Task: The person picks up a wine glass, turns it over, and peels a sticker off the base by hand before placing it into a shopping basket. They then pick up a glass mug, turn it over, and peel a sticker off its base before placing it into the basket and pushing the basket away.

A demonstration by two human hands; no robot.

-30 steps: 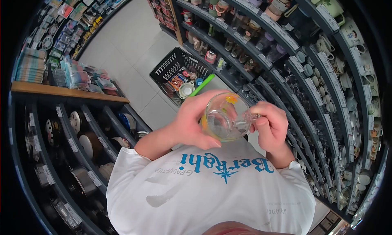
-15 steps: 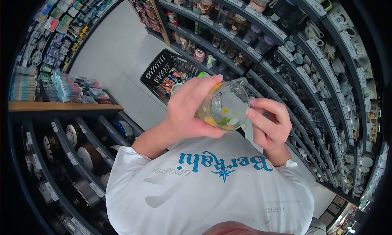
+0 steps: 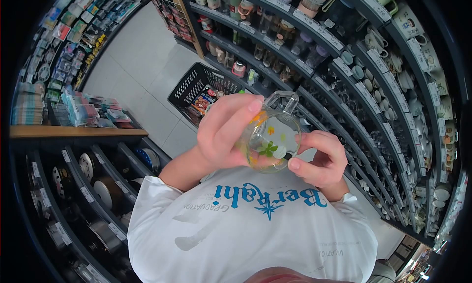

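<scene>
A clear glass mug [image 3: 282, 135] with orange and yellow flowers and a green leaf pattern is held up in front of my chest. Its glass handle [image 3: 286, 101] sticks out at the upper right. Around the left side of the mug's body my left hand [image 3: 223, 128] is closed, thumb and fingers on the glass. My right hand [image 3: 322, 157] pinches the mug's right edge between thumb and fingertips. Part of the mug's left side is hidden behind the left hand.
A black shopping basket [image 3: 189, 88] with packaged goods stands on the grey tiled floor [image 3: 142, 81]. Shelves [image 3: 366, 93] of cups, bottles and glassware line the right. At lower left, a rack [image 3: 88, 192] holds pans and lids, below a wooden ledge [image 3: 78, 131] with packets.
The mug has turned in my hands, so its handle now shows more fully at the top and the leaf pattern is clearer. Both hands have shifted slightly.
</scene>
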